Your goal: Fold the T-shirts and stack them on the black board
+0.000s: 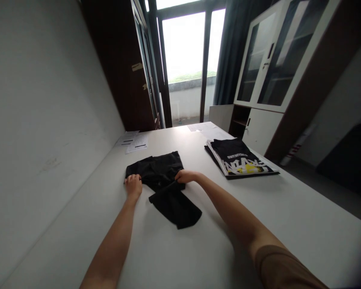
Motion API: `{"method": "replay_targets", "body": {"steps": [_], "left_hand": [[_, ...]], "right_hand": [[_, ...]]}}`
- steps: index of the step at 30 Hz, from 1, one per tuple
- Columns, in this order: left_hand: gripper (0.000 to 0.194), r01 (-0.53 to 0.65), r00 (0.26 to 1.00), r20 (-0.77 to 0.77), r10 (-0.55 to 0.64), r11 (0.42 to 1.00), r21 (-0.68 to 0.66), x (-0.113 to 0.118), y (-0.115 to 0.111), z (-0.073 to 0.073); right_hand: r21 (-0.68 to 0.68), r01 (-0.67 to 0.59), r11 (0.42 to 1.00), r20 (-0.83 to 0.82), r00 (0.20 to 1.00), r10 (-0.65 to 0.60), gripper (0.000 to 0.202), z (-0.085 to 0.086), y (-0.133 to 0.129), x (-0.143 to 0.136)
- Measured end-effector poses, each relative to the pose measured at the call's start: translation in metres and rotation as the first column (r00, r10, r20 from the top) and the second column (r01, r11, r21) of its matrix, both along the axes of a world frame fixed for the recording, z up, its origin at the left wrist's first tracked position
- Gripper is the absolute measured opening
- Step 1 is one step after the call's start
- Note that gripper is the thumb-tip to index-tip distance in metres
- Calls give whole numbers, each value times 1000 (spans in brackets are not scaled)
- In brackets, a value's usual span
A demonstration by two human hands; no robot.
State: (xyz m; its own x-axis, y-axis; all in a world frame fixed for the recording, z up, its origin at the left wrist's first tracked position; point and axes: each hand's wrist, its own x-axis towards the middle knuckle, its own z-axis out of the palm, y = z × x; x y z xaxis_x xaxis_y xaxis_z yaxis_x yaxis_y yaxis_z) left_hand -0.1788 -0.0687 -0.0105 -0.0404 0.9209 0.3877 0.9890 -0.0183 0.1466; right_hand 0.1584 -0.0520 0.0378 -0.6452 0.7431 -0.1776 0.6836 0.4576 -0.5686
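A black T-shirt (156, 170) lies partly folded on the white table (168, 261). A sleeve-like flap (179, 206) of it spreads toward me over the tabletop. At the shirt's left near corner, my left hand (133, 186) is closed on the cloth with its fingers curled over the edge. My right hand (186, 176) pinches the fabric near the right side, where the flap meets the folded part. The cloth between the right fingertips is mostly hidden.
To the right sits a stack of folded black shirts (243, 158), the top one with white lettering and a yellow print. Papers (138, 141) lie by the left wall, and more sheets (203, 127) at the far end. A white cabinet (264, 116) stands beyond the table's right side.
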Motion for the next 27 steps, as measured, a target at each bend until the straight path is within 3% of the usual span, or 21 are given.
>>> {"method": "replay_targets", "body": {"steps": [2,4,6,8,10,12,15,17,20,22,24,25,27], "left_hand": [[16,-154,988,29,153,987,51,-17,3,-5],[18,-236,971,61,232,969,79,-25,4,-7],[20,-250,967,76,243,963,100,-23,3,-4],[23,-213,976,86,202,966,147,-12,0,3],[29,-88,993,96,70,976,198,5,-5,10],[34,161,977,110,-184,969,188,24,-11,14],[30,564,806,154,-572,820,96,54,-23,15],[24,673,716,173,-676,735,86,69,-30,13],[21,706,678,201,-707,703,88,81,-36,9],[25,719,663,232,-712,692,68,84,-38,7],[33,716,656,285,-699,696,61,86,-39,6],[36,709,653,320,-687,703,62,86,-39,6],[34,695,647,390,-655,717,49,88,-38,5]], "right_hand": [[-103,68,992,47,997,-64,12,2,7,25],[-163,130,978,50,991,-124,11,3,12,51],[-192,173,966,-10,984,-178,11,2,14,72],[-168,194,967,-170,960,-222,15,-1,13,82],[-96,232,968,-374,893,-251,24,-6,10,79],[-31,270,962,-508,825,-248,34,-9,6,65],[99,242,965,-546,824,-150,42,-10,-2,34],[223,192,956,-502,863,-57,41,-9,-10,13],[281,114,953,-377,926,0,42,-9,-20,-11],[185,58,981,-331,944,6,44,-8,-24,-17],[-29,-16,999,-333,943,5,46,-5,-24,-13],[-170,-62,983,-319,948,4,46,-2,-24,-8],[-453,-152,878,-251,967,38,49,8,-26,0]]}}
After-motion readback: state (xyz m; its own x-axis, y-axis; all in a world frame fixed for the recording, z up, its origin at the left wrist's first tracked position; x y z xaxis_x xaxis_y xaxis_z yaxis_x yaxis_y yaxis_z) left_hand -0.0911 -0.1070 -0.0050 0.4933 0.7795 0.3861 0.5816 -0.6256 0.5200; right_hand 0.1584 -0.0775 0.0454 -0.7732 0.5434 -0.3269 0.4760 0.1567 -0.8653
